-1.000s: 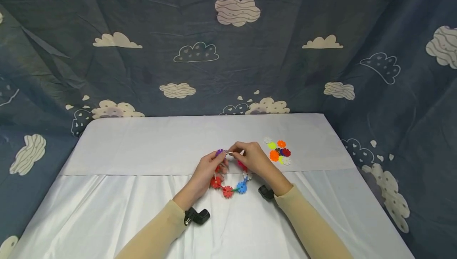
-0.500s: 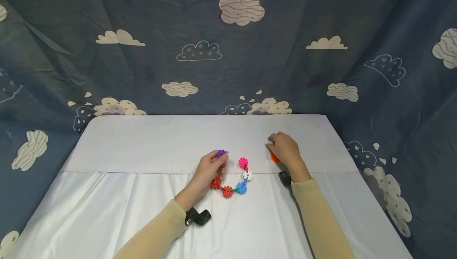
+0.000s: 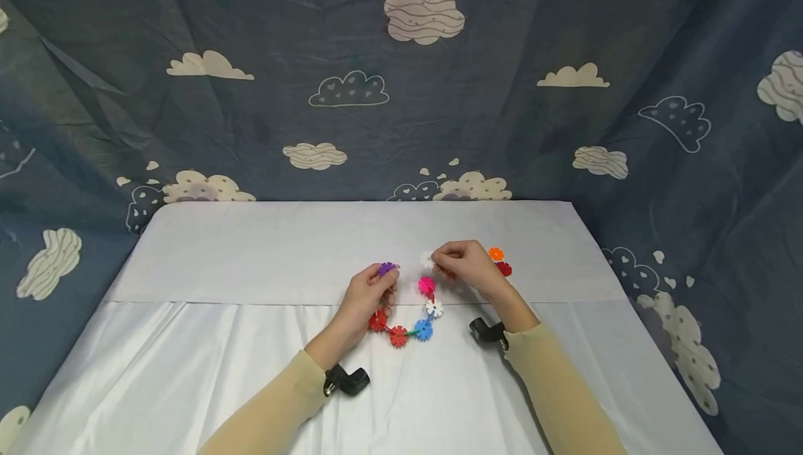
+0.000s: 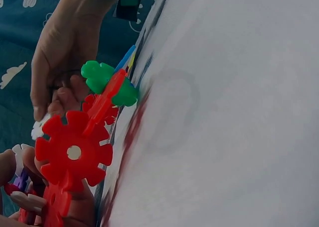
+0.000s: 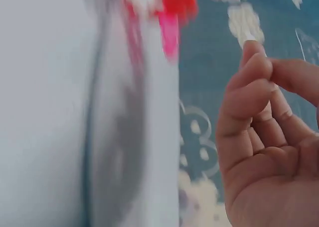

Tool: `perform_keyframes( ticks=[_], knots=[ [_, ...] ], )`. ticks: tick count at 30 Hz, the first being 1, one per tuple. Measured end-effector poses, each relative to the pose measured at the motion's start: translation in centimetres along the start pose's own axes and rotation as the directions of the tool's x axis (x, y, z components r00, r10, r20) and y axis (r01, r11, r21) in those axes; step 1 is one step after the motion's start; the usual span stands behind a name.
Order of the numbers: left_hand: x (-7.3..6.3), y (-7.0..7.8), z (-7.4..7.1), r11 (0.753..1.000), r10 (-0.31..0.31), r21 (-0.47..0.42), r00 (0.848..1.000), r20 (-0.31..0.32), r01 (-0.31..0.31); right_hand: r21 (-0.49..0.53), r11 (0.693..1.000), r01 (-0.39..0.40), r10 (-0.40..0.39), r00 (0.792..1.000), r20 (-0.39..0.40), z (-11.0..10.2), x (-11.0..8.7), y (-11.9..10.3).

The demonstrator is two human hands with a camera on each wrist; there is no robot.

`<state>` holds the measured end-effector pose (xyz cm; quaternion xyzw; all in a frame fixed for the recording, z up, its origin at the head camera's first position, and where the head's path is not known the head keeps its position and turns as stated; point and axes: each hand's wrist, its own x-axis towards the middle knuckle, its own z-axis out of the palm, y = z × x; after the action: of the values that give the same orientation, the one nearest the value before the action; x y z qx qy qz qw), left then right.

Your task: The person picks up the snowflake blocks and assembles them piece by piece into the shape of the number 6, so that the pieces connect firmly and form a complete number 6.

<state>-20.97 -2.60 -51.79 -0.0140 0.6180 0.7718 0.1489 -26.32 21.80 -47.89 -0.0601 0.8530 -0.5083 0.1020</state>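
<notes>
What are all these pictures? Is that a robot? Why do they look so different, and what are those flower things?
No robot here! These are a person's left hand and right hand.

The wide picture comes from a camera on the person's head, looking forward and down. The other two come from little cameras on the wrists, so the hands look big, and the right one is partly blurry.

On the white table is a curved chain of flower-shaped pieces joined together. The left hand holds the purple piece at its end. The right hand pinches a white piece. Near that hand lie an orange piece and a dark red piece. Behind hangs a cloudy cloth.
</notes>
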Motion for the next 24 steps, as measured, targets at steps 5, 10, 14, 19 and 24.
perform_keyframes(
  ticks=[5,10,14,19,24],
  knots=[
    [0.2,-0.1,0.0,1.0,0.006,-0.008,1.0,0.015,-0.006,0.17,0.984,-0.061,0.046,0.995,0.088,1.8,-0.2,-0.3],
    [0.1,-0.1,0.0,1.0,0.008,-0.005,1.0,0.012,-0.008,0.198,0.978,-0.065,0.046,0.994,0.099,2.3,-0.2,-0.2],
    [0.1,-0.1,-0.1,1.0,0.016,-0.001,1.0,0.009,-0.016,0.191,0.98,-0.061,0.04,0.993,0.112,2.3,-0.2,-0.3],
    [0.2,-0.2,-0.2,1.0,0.02,0.003,1.0,0.011,-0.02,0.166,0.985,-0.048,0.027,0.992,0.124,2.3,-0.3,-0.5],
    [0.3,-0.2,-0.3,1.0,0.017,0.008,1.0,0.018,-0.018,0.13,0.991,-0.04,0.027,0.995,0.099,2.5,-0.2,-0.8]
  ],
)
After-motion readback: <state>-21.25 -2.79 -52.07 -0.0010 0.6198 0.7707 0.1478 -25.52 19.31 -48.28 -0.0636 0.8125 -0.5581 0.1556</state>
